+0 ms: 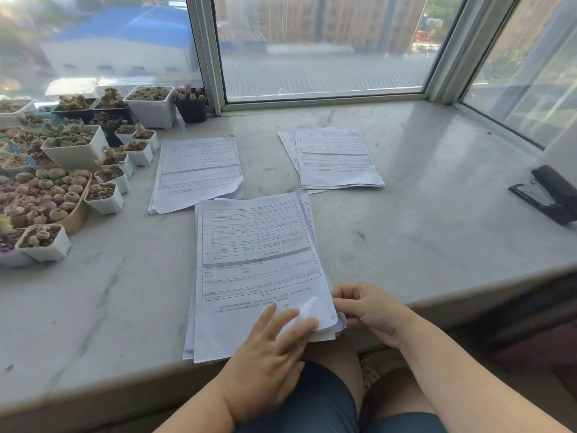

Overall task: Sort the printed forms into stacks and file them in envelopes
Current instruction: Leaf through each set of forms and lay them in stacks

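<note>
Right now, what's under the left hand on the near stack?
The left hand rests flat on the near stack, over its lifted bottom-right corner. The right hand pinches that edge. The print beneath the hands is hidden.

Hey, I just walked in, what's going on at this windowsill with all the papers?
A person is sorting printed forms on a pale marble sill. The left hand lies flat on the near stack of white forms, while the right hand picks at that stack's lower right corner. Two smaller stacks lie further back: the left rear stack beside small pots of succulents, and the right rear stack. A black stapler sits at the far right. No envelopes are in view.
</note>
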A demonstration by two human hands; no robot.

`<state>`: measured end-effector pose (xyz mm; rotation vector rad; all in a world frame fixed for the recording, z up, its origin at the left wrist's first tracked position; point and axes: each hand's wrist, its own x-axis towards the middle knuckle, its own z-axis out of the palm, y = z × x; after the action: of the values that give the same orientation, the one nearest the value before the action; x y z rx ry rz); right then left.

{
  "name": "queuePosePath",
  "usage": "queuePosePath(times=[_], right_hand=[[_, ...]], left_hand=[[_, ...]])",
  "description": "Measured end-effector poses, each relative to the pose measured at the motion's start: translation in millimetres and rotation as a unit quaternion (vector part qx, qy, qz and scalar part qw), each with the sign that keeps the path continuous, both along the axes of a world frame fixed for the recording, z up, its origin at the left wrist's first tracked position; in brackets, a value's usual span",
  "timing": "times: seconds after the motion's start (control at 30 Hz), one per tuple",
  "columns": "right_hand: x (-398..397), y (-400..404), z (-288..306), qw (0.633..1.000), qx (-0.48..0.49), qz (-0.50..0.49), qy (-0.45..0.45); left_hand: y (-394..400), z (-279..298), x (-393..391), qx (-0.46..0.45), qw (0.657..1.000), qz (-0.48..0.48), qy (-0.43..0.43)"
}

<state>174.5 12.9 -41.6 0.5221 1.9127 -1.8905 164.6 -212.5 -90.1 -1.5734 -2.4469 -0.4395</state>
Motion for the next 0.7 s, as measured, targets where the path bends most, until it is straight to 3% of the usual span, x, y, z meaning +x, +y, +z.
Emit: queuePosePath(times=[0.07,0.13,0.23,0.4,0.47,0.6,0.7], right_hand=[[-0.4,0.8,-1.6,1.000,-0.008,0.000,-0.003],[-0.8,1.5,-0.5,1.000,-0.020,0.000,-0.008],[-2.9,1.5,4.3,1.000,0.005,-0.008,-0.015],[-11.6,3.1,13.4,0.985,0.156,-0.069,0.031],[-15.3,8.9,16.3,0.984,0.138,-0.107,0.038],[-18.4,-1.0,20.0,0.993,0.113,0.002,-0.011],[-24.9,1.6,19.9,0.986,0.103,-0.128,0.005]], left_hand=[[0.5,5.3,2.1,-0.010,1.000,0.014,-0.020],[2.8,12.5,4.5,0.025,0.993,0.054,-0.106],[7.7,25.1,1.9,0.136,0.947,0.158,-0.243],[2.7,29.0,-6.2,0.181,0.936,0.228,-0.195],[0.0,30.4,-5.8,0.169,0.944,0.215,-0.185],[1.1,30.1,-4.7,0.115,0.962,0.172,-0.177],[2.3,29.0,-5.7,0.114,0.962,0.177,-0.175]])
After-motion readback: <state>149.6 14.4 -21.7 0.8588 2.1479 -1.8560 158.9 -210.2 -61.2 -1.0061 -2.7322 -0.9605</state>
